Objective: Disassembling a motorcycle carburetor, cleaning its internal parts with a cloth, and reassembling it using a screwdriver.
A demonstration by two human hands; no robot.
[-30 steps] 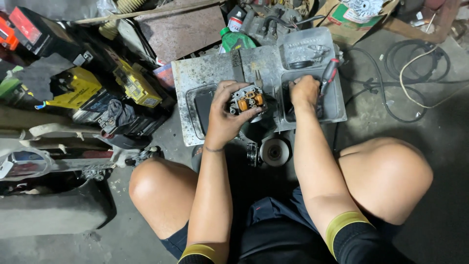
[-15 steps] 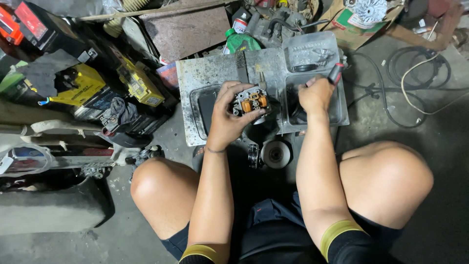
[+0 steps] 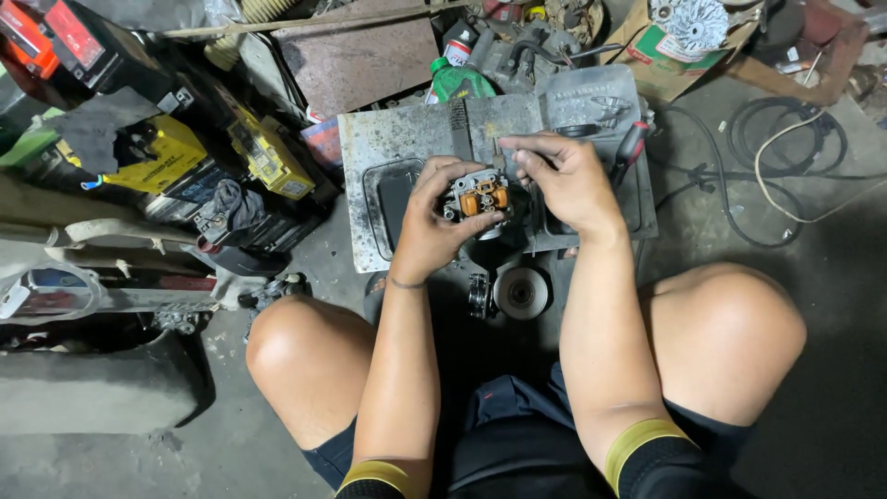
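My left hand [image 3: 432, 226] grips a small round grey metal part [image 3: 477, 198] with orange pieces on its face, held over a dirty grey metal slab [image 3: 388, 143] on the floor. My right hand [image 3: 562, 180] is beside it on the right, fingers pinched near the part's upper edge; whether it holds something small I cannot tell. A red-handled tool [image 3: 632, 141] lies on the slab just right of my right hand. A round pulley-like metal disc [image 3: 520, 293] lies on the floor between my knees.
Yellow and black batteries [image 3: 268, 157] and other boxes crowd the left. A green bottle [image 3: 459, 81] and engine parts lie beyond the slab. Coiled black cable [image 3: 785, 139] lies at the right, and a cardboard box [image 3: 684, 46] at the top right.
My right hand has moved left from the slab's right side to the part in my left hand. The view has shifted slightly.
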